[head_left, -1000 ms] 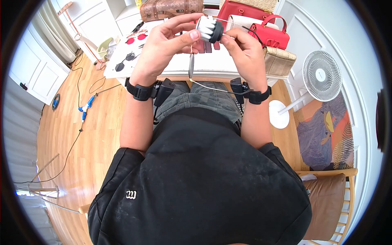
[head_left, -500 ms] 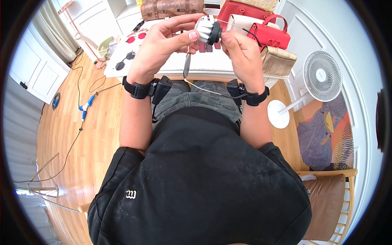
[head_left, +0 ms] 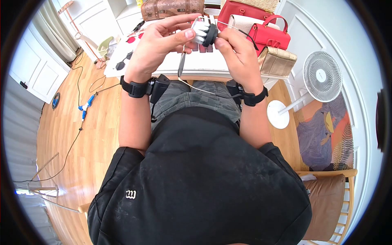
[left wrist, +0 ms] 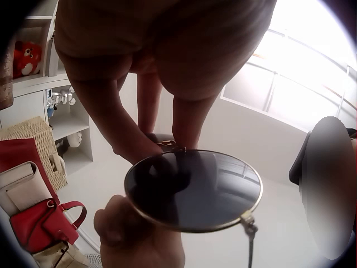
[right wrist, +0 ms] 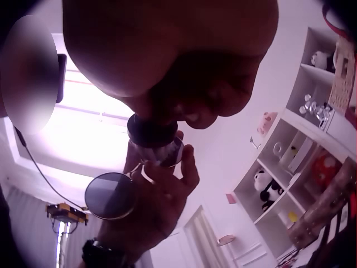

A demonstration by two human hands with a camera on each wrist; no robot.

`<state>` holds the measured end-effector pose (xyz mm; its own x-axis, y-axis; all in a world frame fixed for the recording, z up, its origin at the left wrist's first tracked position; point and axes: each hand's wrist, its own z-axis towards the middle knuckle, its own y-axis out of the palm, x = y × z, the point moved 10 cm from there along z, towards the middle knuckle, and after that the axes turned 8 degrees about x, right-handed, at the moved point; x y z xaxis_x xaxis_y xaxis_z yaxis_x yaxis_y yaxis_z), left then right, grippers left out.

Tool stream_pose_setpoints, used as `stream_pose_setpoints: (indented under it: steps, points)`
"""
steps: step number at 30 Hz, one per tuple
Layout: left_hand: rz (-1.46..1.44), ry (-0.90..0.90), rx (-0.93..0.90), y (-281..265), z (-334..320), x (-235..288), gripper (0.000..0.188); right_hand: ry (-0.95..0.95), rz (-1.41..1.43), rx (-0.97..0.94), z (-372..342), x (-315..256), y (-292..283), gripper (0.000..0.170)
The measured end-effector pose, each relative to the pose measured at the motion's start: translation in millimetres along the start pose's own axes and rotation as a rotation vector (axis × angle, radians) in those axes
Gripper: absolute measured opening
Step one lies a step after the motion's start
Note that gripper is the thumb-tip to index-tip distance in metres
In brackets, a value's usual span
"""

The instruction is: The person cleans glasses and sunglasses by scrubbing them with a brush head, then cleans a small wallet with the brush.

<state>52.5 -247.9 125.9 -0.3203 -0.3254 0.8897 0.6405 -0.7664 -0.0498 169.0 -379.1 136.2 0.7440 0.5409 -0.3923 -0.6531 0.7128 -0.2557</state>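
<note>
- A black pair (head_left: 121, 65) of glasses lies near the left edge of the bench, with a red pair (head_left: 131, 39) just behind it, close to the person's left hand.
- A brown trunk (head_left: 173, 9) stands at the back, its front partly screened by raised fingers.
- The left grip (head_left: 157, 47), a bare hand, pinches one lens of the gold-rimmed sunglasses (left wrist: 223, 192) in the air above the bench; the other lens hangs below the fingers.
- A brush (head_left: 210, 35) sits between the two hands, white bristles toward the held lens; whether the tips touch it is hard to tell.
- Small pinkish pieces (head_left: 203, 48) line up beyond, partly hidden behind hand and brush.
- The right grip (head_left: 241, 55) is narrow, thumb and fingers on the brush's black base. One arm of the sunglasses slants past this hand's far side; the other extends toward the right wrist.
- A red bag (head_left: 267, 40) and a gold bag (head_left: 277, 62) crowd the right end, other bags packed behind.
- Beneath it all, the bench (head_left: 212, 65) shows a white top.
- Across the room, left to right: a curtain (head_left: 59, 32), a cord (head_left: 79, 136) with blue connectors on the wood floor (head_left: 100, 134), a white fan (head_left: 321, 75) beside the bench, a patterned mat (head_left: 316, 134) and a chair (head_left: 350, 200) with a brown cushion.
</note>
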Motion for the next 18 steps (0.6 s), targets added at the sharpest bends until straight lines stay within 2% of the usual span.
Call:
stream_pose_setpoints:
  steps: [1, 3, 4, 6, 10, 12, 16, 18]
  points:
    - [-0.037, -0.002, -0.02, 3.6, -0.2, -0.2, 0.053, 0.0, 0.001, -0.001, -0.7, -1.1, 2.5, 0.021]
    - [-0.075, -0.005, -0.039, 6.4, -0.8, -1.2, 0.052, 0.154, 0.138, 0.117, -4.5, 9.7, -4.4, 0.021]
    - [-0.11, -0.009, -0.028, 4.4, 0.5, -2.2, 0.05, 0.156, 0.137, 0.117, -4.3, 8.8, -6.2, 0.021]
    - [-0.14, 0.003, -0.008, -1.2, 2.6, -2.3, 0.049, 0.184, -0.018, -0.007, -2.4, 8.4, 1.7, 0.024]
    - [-0.166, -0.029, -0.037, 3.1, -0.4, -2.3, 0.049, 0.131, 0.054, 0.009, -1.6, -2.5, 3.4, 0.026]
    - [-0.24, -0.028, -0.072, 11.2, -1.9, 1.7, 0.049, 0.186, 0.171, 0.231, -3.4, 3.9, -9.1, 0.026]
    - [-0.245, -0.013, -0.014, 8.7, 0.6, 0.9, 0.047, 0.174, -0.014, 0.232, -1.3, -5.6, -14.2, 0.027]
    - [-0.195, 0.012, 0.012, 2.8, 4.2, -3.7, 0.044, 0.119, -0.097, 0.073, 1.9, -16.7, -5.1, 0.029]
